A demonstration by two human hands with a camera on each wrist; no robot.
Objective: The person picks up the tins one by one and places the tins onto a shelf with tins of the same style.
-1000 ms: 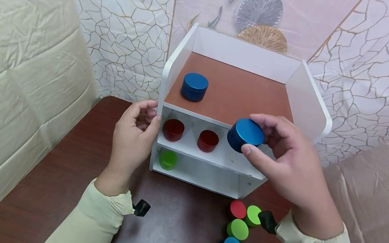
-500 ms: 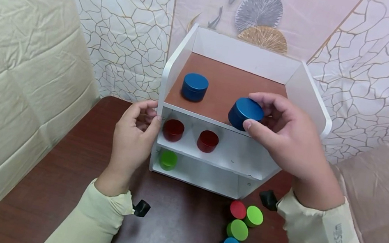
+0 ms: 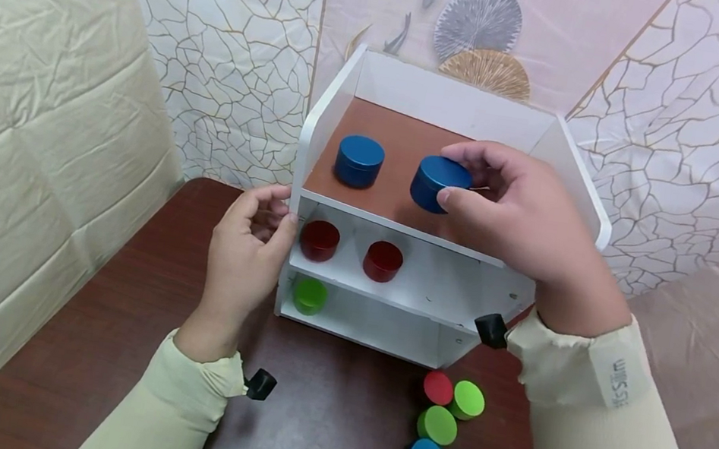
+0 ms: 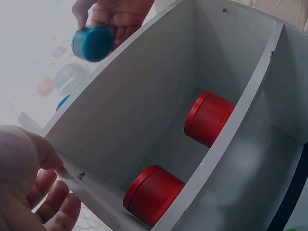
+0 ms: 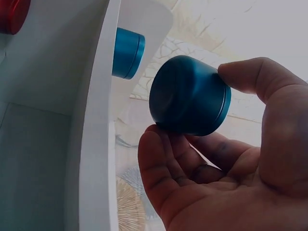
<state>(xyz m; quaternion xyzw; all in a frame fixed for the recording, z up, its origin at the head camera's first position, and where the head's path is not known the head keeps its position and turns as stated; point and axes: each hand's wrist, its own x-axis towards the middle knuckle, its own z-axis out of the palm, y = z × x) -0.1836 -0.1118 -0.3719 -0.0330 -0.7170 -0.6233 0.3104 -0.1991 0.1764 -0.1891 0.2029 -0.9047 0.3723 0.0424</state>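
Gripping blue tin (image 3: pixel 432 179) in right hand (image 3: pixel 516 208), upper centre, above brown shelf (image 3: pixel 403 129), not touching it (resting left hand (image 3: pixel 246 258) loosely against cabinet (image 3: pixel 323 116)).

The head view is bright and evenly lit, mostly crisp, with a hazy sheen on the table (image 3: pixel 318 418) and a wall (image 3: pixel 709 90) paling toward white at upper right; its wide lens stretches the outer edges. A soft shadow falls below the blue tin (image 3: pixel 429 184) on the shelf unit (image 3: pixel 446 99). The left wrist view is greyer, its compartments shaded, its upper left washed out. The right wrist view is dimmest: strong light behind leaves the right hand (image 5: pixel 216 178) dark, with glare at upper right
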